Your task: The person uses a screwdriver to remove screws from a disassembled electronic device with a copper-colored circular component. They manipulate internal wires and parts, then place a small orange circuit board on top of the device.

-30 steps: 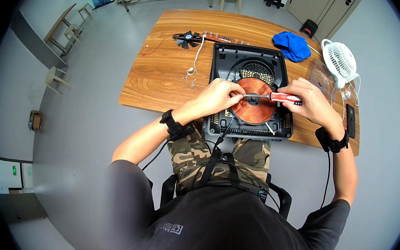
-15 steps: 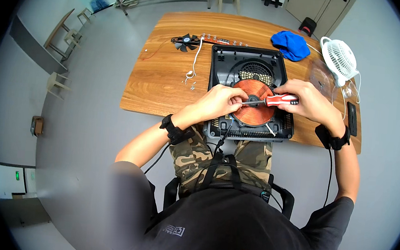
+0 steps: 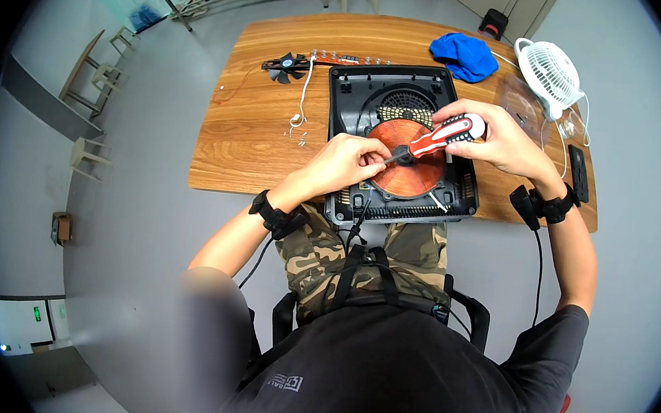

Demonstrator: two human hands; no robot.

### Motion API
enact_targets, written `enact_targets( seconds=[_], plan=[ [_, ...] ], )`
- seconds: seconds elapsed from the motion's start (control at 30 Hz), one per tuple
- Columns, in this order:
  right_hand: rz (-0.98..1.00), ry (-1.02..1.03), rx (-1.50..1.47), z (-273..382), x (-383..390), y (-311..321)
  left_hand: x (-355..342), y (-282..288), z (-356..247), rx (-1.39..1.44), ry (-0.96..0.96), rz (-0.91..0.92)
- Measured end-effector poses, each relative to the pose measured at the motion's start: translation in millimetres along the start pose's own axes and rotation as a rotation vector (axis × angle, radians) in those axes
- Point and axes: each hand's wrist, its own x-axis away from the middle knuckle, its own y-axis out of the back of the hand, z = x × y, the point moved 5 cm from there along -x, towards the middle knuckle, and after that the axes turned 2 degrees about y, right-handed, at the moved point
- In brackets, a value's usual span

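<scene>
A screwdriver with a red, white and black handle [image 3: 438, 136] lies tilted over a round copper induction coil [image 3: 419, 181]. My right hand [image 3: 499, 139] is closed around the handle's back end. At the shaft's tip, the fingers of my left hand [image 3: 349, 161] are pinched together; whether they hold the tip or a small part on it is hidden. The coil sits in an open black cooker housing [image 3: 354, 103], over its dark hub a small part of the shaft passes. Behind the coil, a vent grille [image 3: 406, 97] shows in the housing.
Left of the housing lie a small black fan [image 3: 287, 67], a white cable [image 3: 305, 96] and several small screws [image 3: 302, 137]. An orange circuit strip [image 3: 342, 57] lies behind. A blue cloth [image 3: 465, 57], white desk fan [image 3: 549, 72] and black bar [image 3: 578, 172] are to the right.
The screwdriver handle has swung up and away from me, with my right hand further back on it. My left fingers stay at the tip. The whole view has shifted slightly.
</scene>
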Motion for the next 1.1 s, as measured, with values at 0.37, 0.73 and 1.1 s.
enact_targets(
  seconds=[0.37, 0.73, 1.1],
  plan=[
    [-0.183, 0.004, -0.108, -8, -1, 2, -3, -7, -15, -0.155, -0.196, 0.113],
    [-0.065, 0.056, -0.043, -7, 6, -7, 4, 2, 1, -0.36, -0.417, 0.21],
    [-0.049, 0.165, 0.078, -1, 0, -17, 5, 4, 5, -0.396, -0.397, 0.197]
  ],
)
